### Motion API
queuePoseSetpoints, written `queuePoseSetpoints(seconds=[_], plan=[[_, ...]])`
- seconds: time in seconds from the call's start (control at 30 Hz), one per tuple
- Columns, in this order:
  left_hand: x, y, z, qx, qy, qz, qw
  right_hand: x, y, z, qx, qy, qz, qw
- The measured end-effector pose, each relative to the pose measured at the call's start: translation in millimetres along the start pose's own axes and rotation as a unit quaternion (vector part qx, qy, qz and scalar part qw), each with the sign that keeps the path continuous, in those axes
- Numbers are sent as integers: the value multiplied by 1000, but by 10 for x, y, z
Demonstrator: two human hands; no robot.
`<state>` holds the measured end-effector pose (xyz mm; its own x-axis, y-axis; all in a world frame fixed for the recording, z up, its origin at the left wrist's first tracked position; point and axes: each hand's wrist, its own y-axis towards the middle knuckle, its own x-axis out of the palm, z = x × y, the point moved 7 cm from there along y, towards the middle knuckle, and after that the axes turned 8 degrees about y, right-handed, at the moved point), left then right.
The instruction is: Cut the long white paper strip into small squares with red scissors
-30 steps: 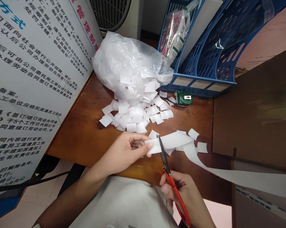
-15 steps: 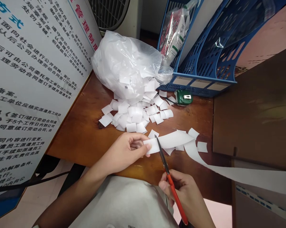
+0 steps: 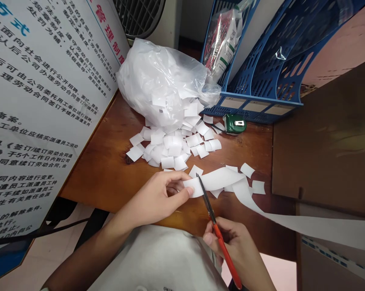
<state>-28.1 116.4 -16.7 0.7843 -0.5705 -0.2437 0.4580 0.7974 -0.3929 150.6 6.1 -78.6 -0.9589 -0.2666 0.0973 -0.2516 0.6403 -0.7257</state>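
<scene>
My left hand pinches the end of a long white strip between thumb and fingers. In my right hand is a pair of scissors with red handles and dark blades. Those blades lie across the strip, just right of my left thumb. From there the strip runs right, folds back on itself and trails off past the table edge. Several cut white pieces lie under and around it. Farther back is a heap of small white squares, spread in front of a clear plastic bag filled with white material.
A green tape measure sits right of the heap. Behind it stands a blue file rack holding a plastic packet. A printed board borders the left, a brown panel the right. The wooden table lies beneath.
Both hands stay nearly in place. The strip's folded part has shifted slightly left, and the scissor tips sit a touch farther left and lower.
</scene>
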Motion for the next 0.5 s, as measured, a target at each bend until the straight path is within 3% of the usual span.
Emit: queuePoseSetpoints(seconds=[0.5], plan=[[-22, 24, -18, -3, 12, -5, 1000, 33, 17, 19, -7, 39, -26, 999]])
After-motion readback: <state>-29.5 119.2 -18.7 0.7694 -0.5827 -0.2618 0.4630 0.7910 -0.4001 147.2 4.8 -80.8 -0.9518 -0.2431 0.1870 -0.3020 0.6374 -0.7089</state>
